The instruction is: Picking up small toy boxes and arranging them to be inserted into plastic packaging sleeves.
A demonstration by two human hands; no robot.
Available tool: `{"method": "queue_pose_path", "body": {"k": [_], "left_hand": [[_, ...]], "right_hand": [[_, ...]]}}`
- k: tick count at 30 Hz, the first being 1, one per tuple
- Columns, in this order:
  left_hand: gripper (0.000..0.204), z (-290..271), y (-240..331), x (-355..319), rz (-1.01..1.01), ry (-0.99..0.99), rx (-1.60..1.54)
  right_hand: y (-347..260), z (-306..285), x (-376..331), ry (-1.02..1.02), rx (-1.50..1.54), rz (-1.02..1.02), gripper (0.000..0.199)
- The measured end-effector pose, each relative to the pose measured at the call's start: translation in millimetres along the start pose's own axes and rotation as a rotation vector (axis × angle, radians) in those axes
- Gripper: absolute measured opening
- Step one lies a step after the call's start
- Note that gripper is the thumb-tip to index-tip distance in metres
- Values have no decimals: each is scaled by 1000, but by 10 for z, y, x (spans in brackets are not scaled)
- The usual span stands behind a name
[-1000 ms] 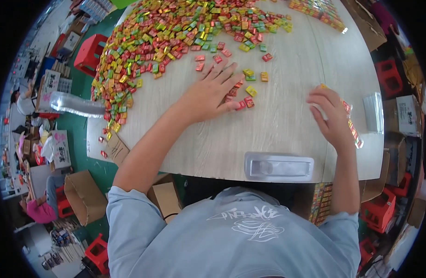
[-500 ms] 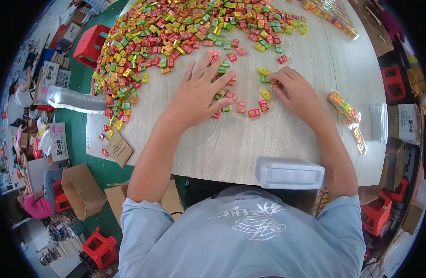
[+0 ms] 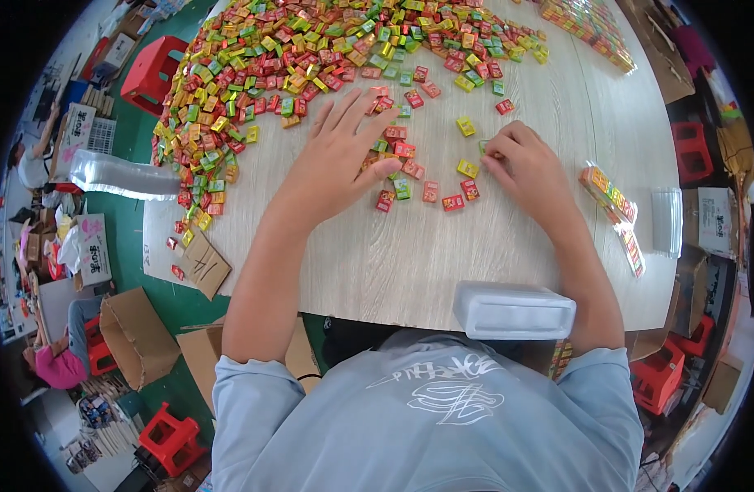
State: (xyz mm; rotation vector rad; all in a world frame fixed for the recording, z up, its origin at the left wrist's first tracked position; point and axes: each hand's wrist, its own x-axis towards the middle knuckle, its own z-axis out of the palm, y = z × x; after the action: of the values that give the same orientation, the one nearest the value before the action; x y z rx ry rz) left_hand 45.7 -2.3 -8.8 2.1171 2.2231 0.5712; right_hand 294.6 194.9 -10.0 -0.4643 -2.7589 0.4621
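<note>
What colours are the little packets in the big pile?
The packets are red, yellow, green and orange, best seen in the head view.

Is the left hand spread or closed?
Spread: the left hand has its fingers extended with gaps between them, near small packets.

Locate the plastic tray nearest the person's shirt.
In the head view, the plastic tray sits at the near edge of the table, right of centre, left of the right forearm.

Bright, diffuse light washes the counter (image 3: 377,271), leaving soft shadows; the clear tray stack (image 3: 123,175) at left glints; edges bend and soften toward 4 black corners.
</note>
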Motion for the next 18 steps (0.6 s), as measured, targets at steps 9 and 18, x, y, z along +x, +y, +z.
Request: {"method": "queue_pose_path", "body": {"k": [9,18], "left_hand": [[63,96,-29,24,19,47,-63],[62,85,-85,-11,-20,49,-138]], "right_hand": [[106,28,205,35,-14,-13,21],[150,25,214,9,50,11,24]]}}
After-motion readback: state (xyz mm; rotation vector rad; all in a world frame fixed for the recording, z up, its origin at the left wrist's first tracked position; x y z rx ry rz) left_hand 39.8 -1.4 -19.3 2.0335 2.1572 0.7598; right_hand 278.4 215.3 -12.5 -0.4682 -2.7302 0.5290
